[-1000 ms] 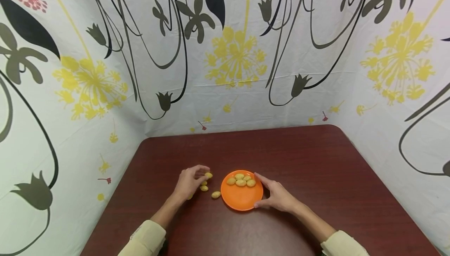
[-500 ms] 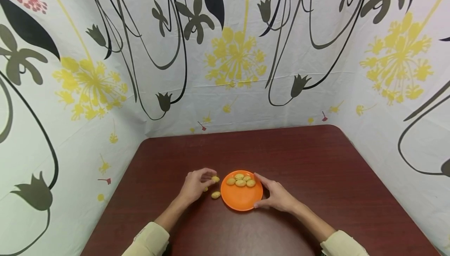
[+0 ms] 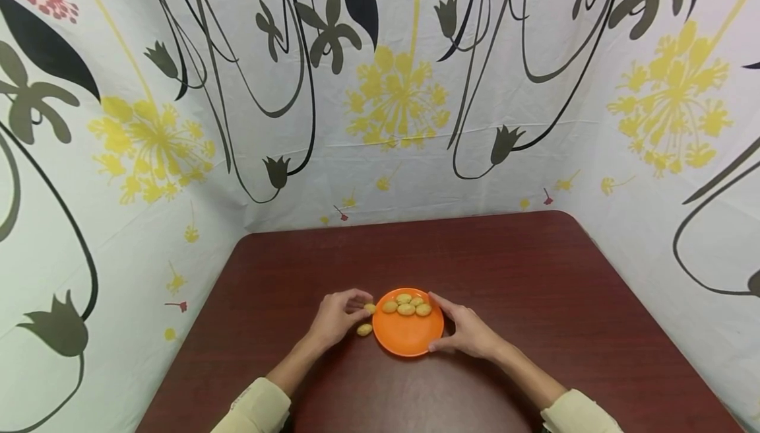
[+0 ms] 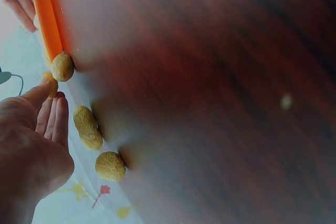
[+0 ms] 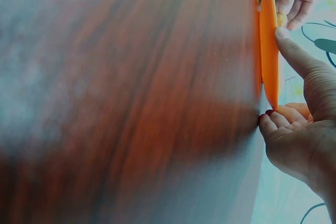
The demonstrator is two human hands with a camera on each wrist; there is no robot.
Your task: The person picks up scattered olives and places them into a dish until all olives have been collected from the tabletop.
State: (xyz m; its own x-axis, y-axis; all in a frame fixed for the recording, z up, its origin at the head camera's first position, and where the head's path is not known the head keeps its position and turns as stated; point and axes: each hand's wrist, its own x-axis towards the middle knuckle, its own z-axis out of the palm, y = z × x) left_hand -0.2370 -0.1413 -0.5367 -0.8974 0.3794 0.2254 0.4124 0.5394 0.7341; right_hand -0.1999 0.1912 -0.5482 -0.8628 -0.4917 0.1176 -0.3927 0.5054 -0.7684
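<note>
An orange plate (image 3: 407, 337) lies on the table with several yellowish, wrinkled oval pieces (image 3: 406, 309) grouped on its far half. My left hand (image 3: 336, 319) pinches one such piece (image 3: 370, 308) between thumb and fingers, just at the plate's left rim; the left wrist view shows this piece (image 4: 51, 84) too. Another piece (image 3: 365, 330) rests on the table near the rim. My right hand (image 3: 473, 334) holds the plate's right edge, thumb at the near side and fingers at the far side; in the right wrist view the fingers touch the rim of the plate (image 5: 269, 51).
The left wrist view shows more loose pieces (image 4: 110, 166) on the table by the left hand, mostly hidden by it in the head view. A dark red-brown table (image 3: 475, 255) extends around the plate. Patterned white cloth (image 3: 368, 189) hangs behind and beside it.
My left hand has moved right, bringing the pinched piece from among the loose ones up to the plate's left rim. The right hand and plate have stayed in place.
</note>
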